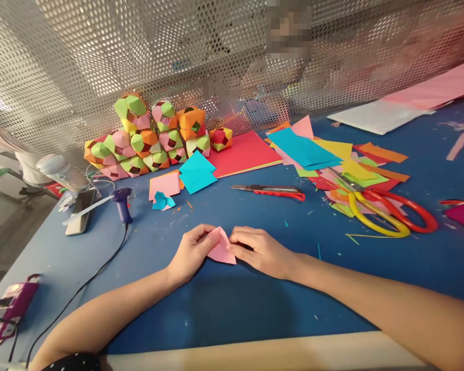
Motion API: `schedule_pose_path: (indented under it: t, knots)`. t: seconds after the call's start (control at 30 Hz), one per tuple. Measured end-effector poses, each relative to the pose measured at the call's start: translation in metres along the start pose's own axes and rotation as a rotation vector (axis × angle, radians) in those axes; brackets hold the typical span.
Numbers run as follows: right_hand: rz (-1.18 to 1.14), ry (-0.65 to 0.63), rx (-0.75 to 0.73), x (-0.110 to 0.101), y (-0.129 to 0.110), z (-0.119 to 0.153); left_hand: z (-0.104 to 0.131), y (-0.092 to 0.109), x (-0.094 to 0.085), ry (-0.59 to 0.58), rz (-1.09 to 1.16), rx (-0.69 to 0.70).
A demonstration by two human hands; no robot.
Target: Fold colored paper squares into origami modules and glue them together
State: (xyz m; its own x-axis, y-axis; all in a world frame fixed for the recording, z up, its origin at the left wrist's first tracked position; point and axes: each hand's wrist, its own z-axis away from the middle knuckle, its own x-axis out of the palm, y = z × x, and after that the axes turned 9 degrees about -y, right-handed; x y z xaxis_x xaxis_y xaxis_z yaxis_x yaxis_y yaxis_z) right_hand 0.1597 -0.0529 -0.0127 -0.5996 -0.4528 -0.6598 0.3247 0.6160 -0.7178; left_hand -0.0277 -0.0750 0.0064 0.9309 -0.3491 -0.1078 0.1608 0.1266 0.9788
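A folded piece of pink paper [223, 251] is between my two hands, low over the blue table near its front edge. My left hand [193, 252] pinches its left side, thumb lying on top. On the right, my right hand [261, 250] has its fingers closed at the paper's right edge. Beyond them lie a small folded blue paper piece [163, 201], a stack of pink squares [164, 184] and several blue paper squares [197, 174]. A red-handled box cutter [270, 192] rests farther back.
Stacked folded-paper balls [147, 136] stand against the perforated metal screen [224, 62]. At left are a glue gun [122, 203] with its cord, a phone [80, 212] and a purple power strip [15, 312]. Scissors [390, 211] lie on coloured paper scraps [309, 147] at right.
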Motion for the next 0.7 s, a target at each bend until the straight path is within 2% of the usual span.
schedule_pose_path:
  t: [0.13, 0.27, 0.43, 0.7]
  knots:
    - [0.042, 0.005, -0.028, -0.0006, 0.0021, 0.0004, -0.0022, -0.0007, -0.0042, -0.045, 0.075, -0.03]
    - [-0.023, 0.041, -0.026, -0.0033, 0.0008, 0.0013, -0.0015, -0.0008, -0.0086, -0.118, 0.179, -0.047]
    - [-0.104, 0.091, 0.016, -0.0039, 0.0014, 0.0031, 0.0003, 0.003, -0.0062, -0.223, 0.096, -0.04]
    - [-0.092, 0.115, 0.017, -0.0023, -0.0013, 0.004, -0.0038, -0.0031, -0.0005, -0.119, -0.083, 0.009]
